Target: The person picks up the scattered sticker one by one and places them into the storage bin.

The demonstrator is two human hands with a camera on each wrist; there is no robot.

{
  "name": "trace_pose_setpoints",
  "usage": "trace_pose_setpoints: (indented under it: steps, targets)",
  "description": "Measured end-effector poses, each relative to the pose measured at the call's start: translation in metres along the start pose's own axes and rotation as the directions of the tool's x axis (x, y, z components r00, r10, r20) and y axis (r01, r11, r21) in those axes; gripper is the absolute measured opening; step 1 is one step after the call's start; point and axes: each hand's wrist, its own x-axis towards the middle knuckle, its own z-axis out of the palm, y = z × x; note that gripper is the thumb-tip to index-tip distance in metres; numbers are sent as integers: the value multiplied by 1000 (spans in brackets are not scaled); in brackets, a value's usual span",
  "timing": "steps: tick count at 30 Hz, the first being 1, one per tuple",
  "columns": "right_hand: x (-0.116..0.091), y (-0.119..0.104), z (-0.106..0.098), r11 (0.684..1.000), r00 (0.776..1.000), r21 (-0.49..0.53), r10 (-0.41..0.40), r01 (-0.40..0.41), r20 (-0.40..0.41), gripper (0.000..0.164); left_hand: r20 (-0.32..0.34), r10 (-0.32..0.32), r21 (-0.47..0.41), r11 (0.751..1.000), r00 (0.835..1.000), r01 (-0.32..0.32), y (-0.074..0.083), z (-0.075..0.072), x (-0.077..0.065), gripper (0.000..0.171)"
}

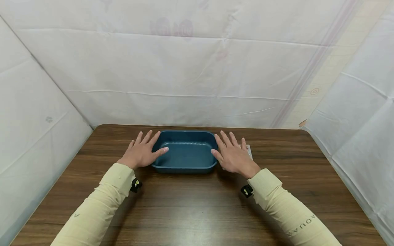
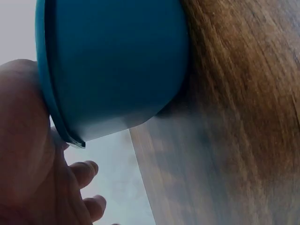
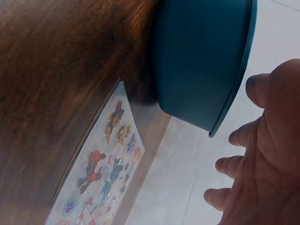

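A blue-teal rectangular plastic basin point(image 1: 186, 168) with rounded corners stands upright near the far edge of the wooden table, with nothing inside. My left hand point(image 1: 141, 154) is at its left end, fingers straight and spread, thumb reaching over the rim. In the left wrist view that hand lies along the rim, against the basin's outer wall point(image 2: 117, 61). At the opposite end is my right hand point(image 1: 234, 158), its fingers also spread. The right wrist view shows a gap between those fingers and the rim. A sheet of cartoon dog stickers point(image 3: 101, 173) lies flat below the right hand, mostly hidden in the head view.
The dark brown table point(image 1: 191, 205) extends on both sides and in front of the basin. White cloth point(image 1: 184, 68) hangs behind the table and along its left and right sides. Both forearms wear pale yellow sleeves point(image 1: 101, 194) with small black devices at the wrists.
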Motion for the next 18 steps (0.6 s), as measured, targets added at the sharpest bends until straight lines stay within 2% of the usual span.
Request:
trace_pose_setpoints:
  steps: [8,13,18]
  targets:
    - [0,0,0,1000,1000,3,2,-2,11,70,-36,75,2,997,997,-75,-3,2,4,81]
    - [0,-1,0,1000,1000,-3,2,-2,14,70,-29,93,-69,993,995,-95,-6,2,5,73]
    - [0,-2,0,1000,1000,-12,-7,8,20,69,-61,120,-121,984,991,-127,-10,4,6,63]
